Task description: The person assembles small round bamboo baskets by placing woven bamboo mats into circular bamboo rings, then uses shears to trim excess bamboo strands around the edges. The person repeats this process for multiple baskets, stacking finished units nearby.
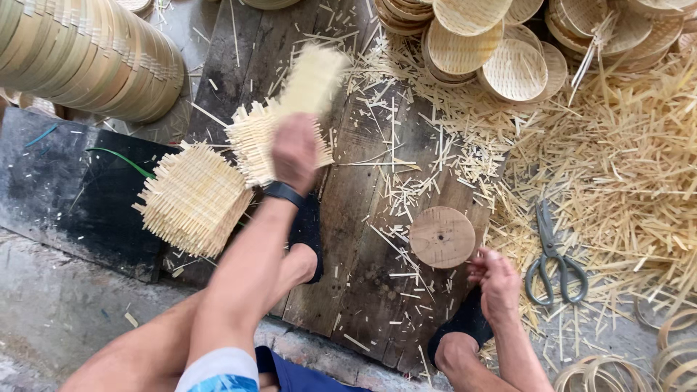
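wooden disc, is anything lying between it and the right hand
Nothing visible does. The right hand sits just below and to the right of the wooden disc, its fingertips almost at the disc's rim, with only bare plank and a few thin bamboo slivers nearby. The scissors lie farther right.

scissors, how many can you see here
1. The scissors lie on the bamboo scraps, just right of the right hand. More could be buried under the scraps.
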